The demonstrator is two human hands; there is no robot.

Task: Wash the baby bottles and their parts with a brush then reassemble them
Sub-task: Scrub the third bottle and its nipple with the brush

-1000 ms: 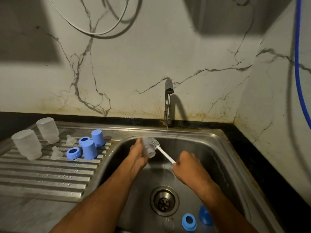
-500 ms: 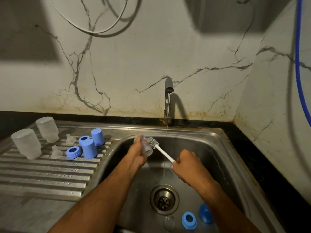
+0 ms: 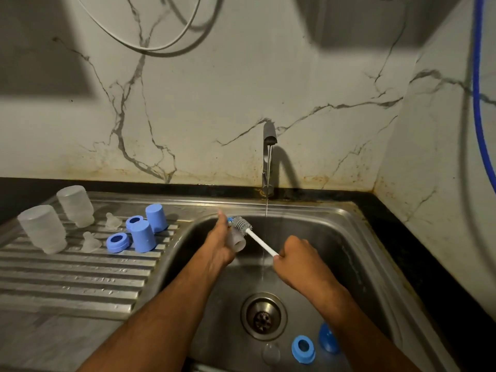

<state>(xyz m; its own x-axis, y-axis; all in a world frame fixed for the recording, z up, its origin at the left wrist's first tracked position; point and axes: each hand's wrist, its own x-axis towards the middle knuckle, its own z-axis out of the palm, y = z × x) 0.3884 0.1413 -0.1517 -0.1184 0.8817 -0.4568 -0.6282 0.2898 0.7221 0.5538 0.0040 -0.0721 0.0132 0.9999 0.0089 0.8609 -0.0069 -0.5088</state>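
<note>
the bottle (image 3: 238,238) sits over the sink (image 3: 349,237), gripped in your left hand (image 3: 218,245). your right hand (image 3: 300,257) grips the brush (image 3: 251,233) handle. the bristle head has risen from the bottle's mouth to its upper end; scrubbing continues, with reassembly pending.

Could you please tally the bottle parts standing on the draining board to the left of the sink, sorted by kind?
Frosted bottle bodies: 2
Clear teats: 2
Blue caps: 2
Blue collar rings: 2
Total: 8
</note>
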